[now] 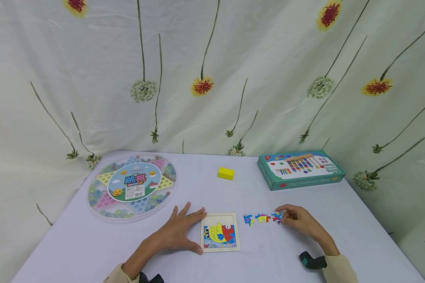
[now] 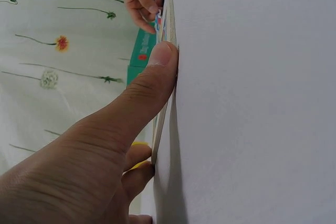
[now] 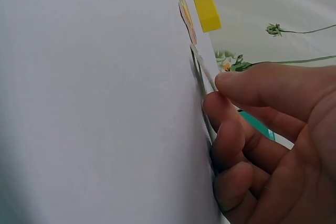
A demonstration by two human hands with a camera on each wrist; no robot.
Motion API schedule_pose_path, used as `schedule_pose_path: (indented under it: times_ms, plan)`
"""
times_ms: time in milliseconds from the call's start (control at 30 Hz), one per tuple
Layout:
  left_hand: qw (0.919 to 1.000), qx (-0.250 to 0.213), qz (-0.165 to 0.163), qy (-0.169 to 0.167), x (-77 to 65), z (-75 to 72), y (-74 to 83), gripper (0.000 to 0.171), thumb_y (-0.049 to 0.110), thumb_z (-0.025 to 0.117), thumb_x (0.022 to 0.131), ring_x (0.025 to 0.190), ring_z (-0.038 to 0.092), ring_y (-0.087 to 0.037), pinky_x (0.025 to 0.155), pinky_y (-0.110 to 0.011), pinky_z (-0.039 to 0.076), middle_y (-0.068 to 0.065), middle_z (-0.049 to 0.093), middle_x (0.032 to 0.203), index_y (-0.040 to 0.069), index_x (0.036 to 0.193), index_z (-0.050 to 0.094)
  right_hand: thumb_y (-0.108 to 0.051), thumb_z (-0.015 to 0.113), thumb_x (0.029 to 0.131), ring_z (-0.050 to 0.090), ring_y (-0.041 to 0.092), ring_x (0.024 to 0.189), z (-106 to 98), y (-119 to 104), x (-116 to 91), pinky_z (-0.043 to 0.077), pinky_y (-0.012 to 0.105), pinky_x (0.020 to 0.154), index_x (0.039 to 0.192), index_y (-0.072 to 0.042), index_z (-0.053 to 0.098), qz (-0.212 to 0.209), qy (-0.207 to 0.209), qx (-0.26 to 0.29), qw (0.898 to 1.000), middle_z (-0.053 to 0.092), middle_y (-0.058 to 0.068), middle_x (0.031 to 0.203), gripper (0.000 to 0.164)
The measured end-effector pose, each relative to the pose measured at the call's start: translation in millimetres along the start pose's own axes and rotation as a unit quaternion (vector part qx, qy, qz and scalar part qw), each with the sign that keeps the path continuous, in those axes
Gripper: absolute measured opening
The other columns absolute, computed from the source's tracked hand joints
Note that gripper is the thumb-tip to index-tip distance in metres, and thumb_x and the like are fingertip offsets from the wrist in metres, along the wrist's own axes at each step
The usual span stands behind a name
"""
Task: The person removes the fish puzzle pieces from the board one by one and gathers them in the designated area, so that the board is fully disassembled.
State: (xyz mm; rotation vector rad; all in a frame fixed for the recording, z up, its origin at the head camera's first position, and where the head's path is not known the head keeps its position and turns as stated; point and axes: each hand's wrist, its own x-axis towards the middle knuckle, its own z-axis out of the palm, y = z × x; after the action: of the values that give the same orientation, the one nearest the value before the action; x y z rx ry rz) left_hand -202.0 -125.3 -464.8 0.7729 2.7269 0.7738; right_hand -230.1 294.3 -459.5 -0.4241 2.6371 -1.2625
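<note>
A wooden jigsaw board (image 1: 220, 249) with a partly filled fish picture lies on the table in the head view. My left hand (image 1: 178, 232) is spread along its left side, thumb at the near corner and index finger at the far one. The left wrist view shows the thumb (image 2: 163, 56) against the board's edge (image 2: 170, 24). To the right, my right hand (image 1: 301, 222) pinches a blue and red puzzle piece (image 1: 276, 217) between thumb and index finger, close over the table. Beside it lie a yellow and red piece (image 1: 263, 218) and a blue and yellow piece (image 1: 248, 219).
A yellow block (image 1: 226, 173) sits behind the board. At the back right lies a green toy box (image 1: 301, 169), and at the left a round Chinese checkers set (image 1: 132, 188) with marbles. A flowered cloth (image 1: 212, 51) hangs behind the white table (image 1: 269, 267).
</note>
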Motion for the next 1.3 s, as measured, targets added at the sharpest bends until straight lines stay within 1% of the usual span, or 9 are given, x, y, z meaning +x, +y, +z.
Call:
schedule_pose_path:
  times_ms: [133, 333, 467, 633, 833, 967, 1067, 1200, 1300]
  plan:
    - [1.0, -0.004, 0.002, 0.0, -0.4, -1.1, 1.2, 0.103, 0.063, 0.08, 0.059, 0.146, 0.005, -0.041, 0.109, -0.069, -0.006, 0.001, 0.035, 0.154, 0.02, 0.145, 0.043, -0.006, 0.062, 0.09, 0.049, 0.01, 0.069, 0, 1, 0, 0.042, 0.019, 0.059, 0.116, -0.002, 0.063, 0.005, 0.004, -0.004, 1.0, 0.055, 0.004, 0.081, 0.026]
    - [1.0, -0.008, 0.002, -0.001, -1.2, -2.2, 3.0, 0.103, 0.062, 0.08, 0.06, 0.146, 0.005, -0.042, 0.109, -0.068, -0.006, -0.001, 0.036, 0.154, 0.018, 0.145, 0.043, -0.008, 0.062, 0.091, 0.05, 0.012, 0.07, 0, 3, 0, 0.042, 0.02, 0.059, 0.117, -0.003, 0.063, 0.018, 0.013, 0.014, 1.0, 0.055, 0.005, 0.082, 0.026]
    - [1.0, -0.007, -0.001, -0.003, -1.1, -1.7, 4.0, 0.102, 0.062, 0.08, 0.06, 0.146, 0.005, -0.041, 0.11, -0.068, -0.006, 0.0, 0.035, 0.154, 0.019, 0.145, 0.043, -0.01, 0.063, 0.091, 0.049, 0.01, 0.07, 0, 2, -1, 0.041, 0.02, 0.058, 0.117, -0.002, 0.063, 0.015, 0.019, 0.018, 1.0, 0.054, 0.006, 0.081, 0.026]
    - [1.0, -0.005, 0.001, -0.004, -1.0, -1.6, 4.3, 0.103, 0.062, 0.08, 0.06, 0.146, 0.006, -0.041, 0.11, -0.068, -0.006, -0.001, 0.036, 0.153, 0.019, 0.145, 0.043, -0.011, 0.062, 0.092, 0.048, 0.008, 0.067, 3, -4, 1, 0.041, 0.019, 0.055, 0.116, -0.002, 0.062, -0.013, 0.022, 0.021, 0.999, 0.053, 0.004, 0.08, 0.026]
    - [1.0, -0.007, 0.002, -0.004, -1.0, -2.9, 3.8, 0.102, 0.061, 0.08, 0.06, 0.146, 0.005, -0.042, 0.109, -0.068, -0.007, 0.0, 0.035, 0.154, 0.019, 0.145, 0.043, -0.008, 0.062, 0.092, 0.052, 0.011, 0.069, 13, -17, 11, 0.045, 0.02, 0.056, 0.116, -0.003, 0.063, -0.043, 0.023, 0.005, 0.999, 0.056, 0.004, 0.081, 0.025]
    - [1.0, -0.004, -0.001, -0.004, -1.0, -2.3, 1.9, 0.103, 0.062, 0.08, 0.06, 0.146, 0.004, -0.041, 0.11, -0.067, -0.007, 0.001, 0.034, 0.154, 0.02, 0.146, 0.042, -0.002, 0.061, 0.091, 0.055, 0.016, 0.071, 20, -53, 10, 0.047, 0.021, 0.055, 0.115, 0.003, 0.062, -0.058, 0.01, -0.003, 0.998, 0.059, 0.009, 0.084, 0.025]
    - [1.0, -0.001, -0.001, -0.004, -0.5, -1.7, 1.0, 0.103, 0.063, 0.08, 0.06, 0.146, 0.004, -0.04, 0.11, -0.067, -0.007, 0.001, 0.034, 0.154, 0.02, 0.146, 0.042, 0.001, 0.06, 0.09, 0.055, 0.019, 0.075, 27, -72, 13, 0.049, 0.022, 0.059, 0.115, 0.006, 0.061, -0.073, -0.004, -0.005, 0.997, 0.061, 0.013, 0.088, 0.025]
    - [1.0, 0.0, -0.001, -0.005, -0.3, -1.5, 1.4, 0.103, 0.063, 0.079, 0.06, 0.146, 0.004, -0.04, 0.11, -0.067, -0.007, 0.001, 0.034, 0.154, 0.021, 0.146, 0.042, -0.002, 0.062, 0.089, 0.056, 0.02, 0.086, 44, -66, 27, 0.05, 0.025, 0.07, 0.117, 0.0, 0.062, -0.092, -0.019, -0.006, 0.996, 0.064, 0.012, 0.099, 0.028]
    - [1.0, -0.004, -0.002, -0.003, -0.2, -1.4, 1.8, 0.103, 0.062, 0.08, 0.06, 0.146, 0.004, -0.04, 0.11, -0.068, -0.007, 0.001, 0.034, 0.154, 0.02, 0.146, 0.042, -0.005, 0.064, 0.089, 0.056, 0.023, 0.094, 56, -66, 34, 0.051, 0.027, 0.076, 0.119, -0.005, 0.063, -0.109, -0.035, -0.004, 0.993, 0.066, 0.01, 0.106, 0.03]
